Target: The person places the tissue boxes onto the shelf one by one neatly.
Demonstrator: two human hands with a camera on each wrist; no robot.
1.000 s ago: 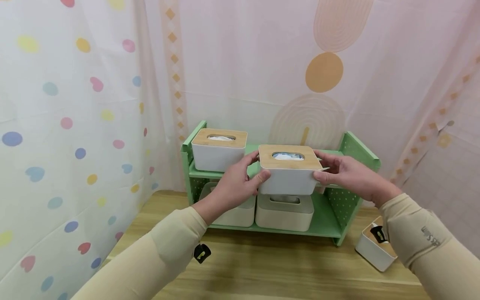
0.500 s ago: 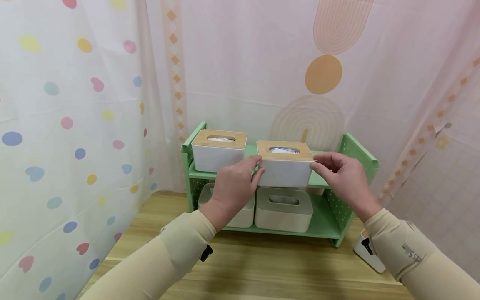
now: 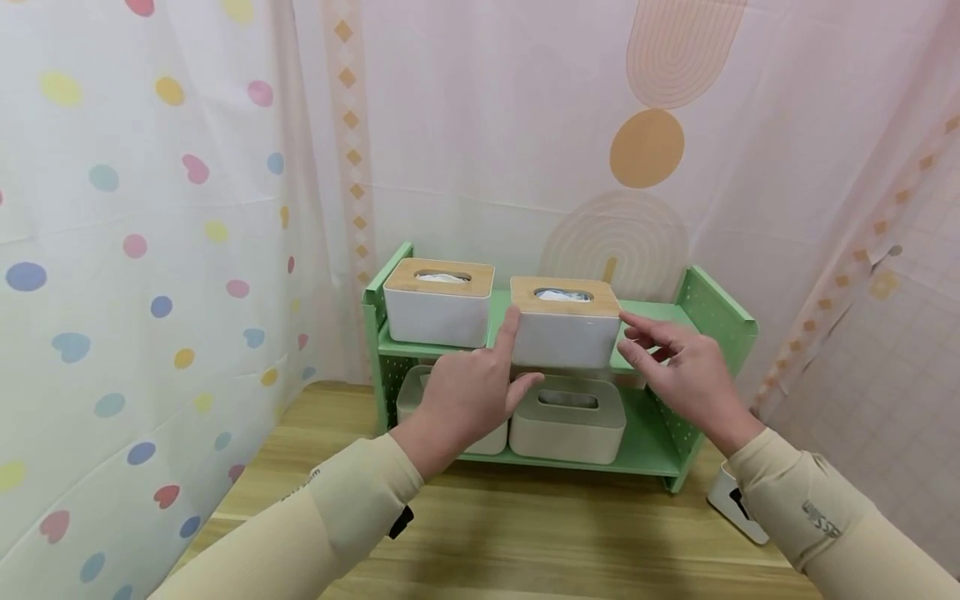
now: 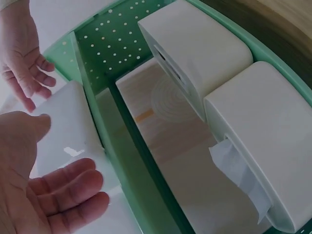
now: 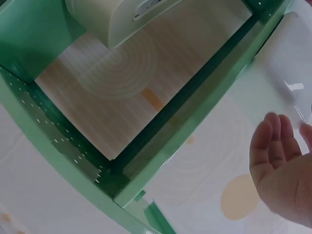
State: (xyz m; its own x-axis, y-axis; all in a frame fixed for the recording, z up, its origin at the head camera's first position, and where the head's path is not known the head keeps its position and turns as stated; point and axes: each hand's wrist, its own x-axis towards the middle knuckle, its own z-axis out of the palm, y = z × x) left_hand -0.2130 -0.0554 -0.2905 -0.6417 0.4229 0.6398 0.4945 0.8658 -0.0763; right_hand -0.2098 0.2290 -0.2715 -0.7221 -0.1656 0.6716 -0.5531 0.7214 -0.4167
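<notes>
On the upper shelf of a green rack [image 3: 648,425] stands a white tissue box [image 3: 562,342] with a wooden lid. At its left front corner my left hand [image 3: 468,387] has the index finger straight against the box and the thumb spread away. Beside its right corner my right hand [image 3: 686,358] is loosely bent, fingertips at or just off the edge. In the left wrist view, that left hand [image 4: 29,180] is spread next to the white box wall [image 4: 68,122]. A matching wooden-lidded tissue box [image 3: 437,319] stands at the left of the same shelf.
Below stand two cream tissue boxes with grey lids, one at the right [image 3: 566,433] and one partly behind my left hand [image 3: 487,435]. Another white box [image 3: 738,510] lies on the wooden table [image 3: 525,533] by the right sleeve. Patterned curtains [image 3: 487,125] hang behind.
The tissue box has moved back and slightly left onto the upper shelf. Both hands have loosened from it; my left thumb has come off its front and my right fingers have eased away.
</notes>
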